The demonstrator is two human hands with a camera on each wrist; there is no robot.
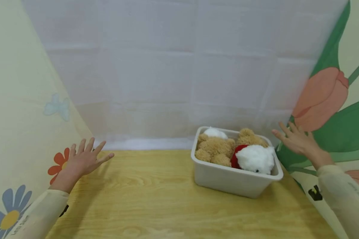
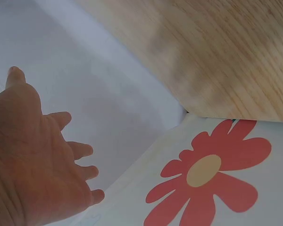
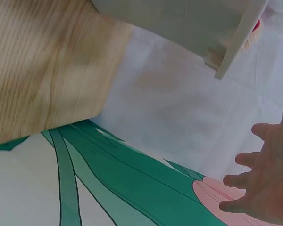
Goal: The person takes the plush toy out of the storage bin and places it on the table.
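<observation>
**Both hands spread and holding nothing, bin of plush toys on your right**

The white bin (image 1: 231, 181) sits on the wooden table (image 1: 143, 196), toward your right. It holds 2 plush toys: a tan teddy bear (image 1: 216, 147) and a white one with red trim (image 1: 255, 159). Your right hand (image 1: 296, 141) hovers just beside the bin's far right corner, fingers spread, gripping nothing. Your left hand (image 1: 85, 160) is well apart from it at the table's left edge, fingers likewise splayed and empty. The left sleeve (image 1: 37, 215) carries small print too blurred to read.
</observation>
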